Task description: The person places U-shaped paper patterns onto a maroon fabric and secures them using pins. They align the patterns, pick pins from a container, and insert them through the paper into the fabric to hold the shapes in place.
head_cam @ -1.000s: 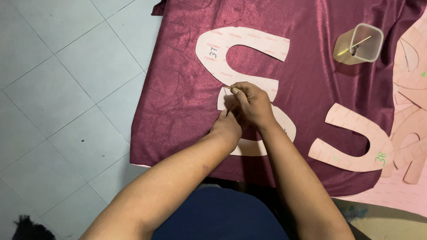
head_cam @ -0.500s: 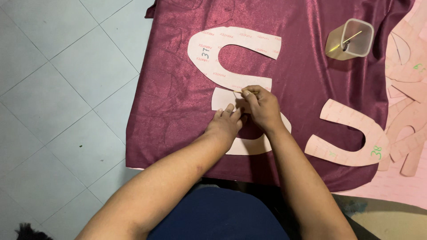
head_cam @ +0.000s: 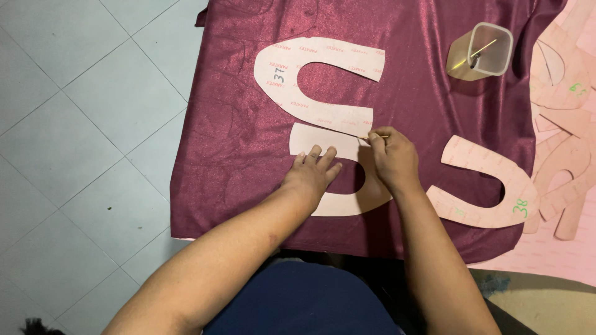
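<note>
left hand (head_cam: 312, 174) now flat on pattern piece (head_cam: 338, 201), right hand (head_cam: 393, 158) shifted right

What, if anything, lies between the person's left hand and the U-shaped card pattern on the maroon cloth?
Nothing visible: the left hand lies flat on the U-shaped pattern, fingers spread. The right hand holds a thin stick at its edge.

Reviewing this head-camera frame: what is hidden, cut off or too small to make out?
- Middle U-shaped template: its curve lies under the left hand and right hand.
- Thin stick in the right hand: too thin to tell whether it is a pen or a needle.
- Clear cup: contents too small to identify.
- Pink pattern pieces: cut off by the right edge.
</note>
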The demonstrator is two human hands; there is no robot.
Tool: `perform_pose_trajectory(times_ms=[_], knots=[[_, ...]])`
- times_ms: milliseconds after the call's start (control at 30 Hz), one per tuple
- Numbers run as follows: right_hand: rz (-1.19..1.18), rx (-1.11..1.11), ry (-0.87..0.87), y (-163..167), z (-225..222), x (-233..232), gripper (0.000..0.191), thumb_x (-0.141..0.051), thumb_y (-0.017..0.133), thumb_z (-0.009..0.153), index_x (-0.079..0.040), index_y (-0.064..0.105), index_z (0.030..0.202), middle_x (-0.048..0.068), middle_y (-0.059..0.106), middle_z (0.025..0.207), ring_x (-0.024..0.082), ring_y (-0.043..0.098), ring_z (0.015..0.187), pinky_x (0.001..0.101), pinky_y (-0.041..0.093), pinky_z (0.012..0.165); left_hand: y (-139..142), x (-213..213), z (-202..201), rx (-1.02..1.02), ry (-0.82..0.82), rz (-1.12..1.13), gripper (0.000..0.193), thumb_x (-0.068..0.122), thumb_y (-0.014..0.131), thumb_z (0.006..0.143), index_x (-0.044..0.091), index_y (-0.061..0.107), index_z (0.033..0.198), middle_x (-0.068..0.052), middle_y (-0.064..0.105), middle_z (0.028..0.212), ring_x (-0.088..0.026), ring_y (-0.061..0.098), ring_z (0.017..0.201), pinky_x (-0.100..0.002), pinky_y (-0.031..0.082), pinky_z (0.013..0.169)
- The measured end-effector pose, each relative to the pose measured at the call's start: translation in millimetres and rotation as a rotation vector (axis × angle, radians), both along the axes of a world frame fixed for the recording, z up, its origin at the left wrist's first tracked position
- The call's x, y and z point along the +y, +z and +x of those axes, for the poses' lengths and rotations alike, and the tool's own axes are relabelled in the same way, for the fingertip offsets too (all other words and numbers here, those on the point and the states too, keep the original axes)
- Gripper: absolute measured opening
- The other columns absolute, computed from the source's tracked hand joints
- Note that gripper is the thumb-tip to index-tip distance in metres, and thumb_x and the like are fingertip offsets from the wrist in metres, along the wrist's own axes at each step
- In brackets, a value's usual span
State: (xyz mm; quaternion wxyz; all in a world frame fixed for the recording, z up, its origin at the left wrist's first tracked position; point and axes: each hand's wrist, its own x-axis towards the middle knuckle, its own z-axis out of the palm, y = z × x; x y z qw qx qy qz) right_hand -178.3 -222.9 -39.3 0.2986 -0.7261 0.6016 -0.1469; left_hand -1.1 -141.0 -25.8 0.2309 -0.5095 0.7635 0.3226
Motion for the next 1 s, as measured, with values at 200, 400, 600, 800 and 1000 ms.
perform_pose_trajectory(times_ms=[200,400,600,800,1000], knots=[[0.134,-0.05,-0.069,9,-8,3,0.028,-0.027,0.06,0.1,-0.005,0.074,0.11,0.011,0.078,0.093,0.023,0.075,0.083,0.0352,0.057,0.077,11,-2,-4,-0.029,-0.045,0.084,0.106,0.011,0.077,0.085,0.041,0.011,0.164,-0.015,-0.011,0.172,-0.042,0.0,0.157,-0.055,0.017,0.124],[0.071,-0.001,-0.058,6,-29,6,0.028,-0.027,0.06,0.101,-0.005,0.075,0.11,0.011,0.078,0.097,0.02,0.075,0.089,0.0341,0.056,0.081,15,-3,-5,-0.032,-0.036,0.077,0.107,0.011,0.078,0.084,0.045,0.014,0.162,-0.015,-0.012,0.172,-0.044,-0.001,0.157,-0.057,0.017,0.124],[0.015,-0.011,-0.025,-6,-45,8,0.025,-0.024,0.061,0.101,-0.005,0.075,0.11,0.012,0.077,0.099,0.024,0.075,0.092,0.0366,0.057,0.083,16,-5,-9,-0.038,-0.054,0.095,0.11,0.013,0.082,0.082,0.044,0.014,0.163,-0.017,-0.01,0.172,-0.047,0.001,0.156,-0.06,0.018,0.123],[-0.119,0.065,0.031,-4,-42,10,0.021,-0.023,0.064,0.101,-0.005,0.074,0.106,0.014,0.076,0.1,0.029,0.074,0.091,0.0394,0.056,0.08,17,-4,-11,-0.045,-0.057,0.08,0.109,0.015,0.081,0.082,0.042,0.014,0.163,-0.016,-0.008,0.172,-0.046,0.001,0.156,-0.061,0.019,0.122],[-0.168,-0.117,0.111,-16,20,14,0.018,-0.019,0.065,0.1,-0.005,0.073,0.105,0.015,0.075,0.102,0.031,0.074,0.091,0.0389,0.058,0.08,-3,-3,-15,-0.068,-0.073,0.075,0.103,0.015,0.078,0.085,0.043,0.016,0.163,-0.016,-0.005,0.172,-0.047,0.002,0.157,-0.062,0.019,0.122]])
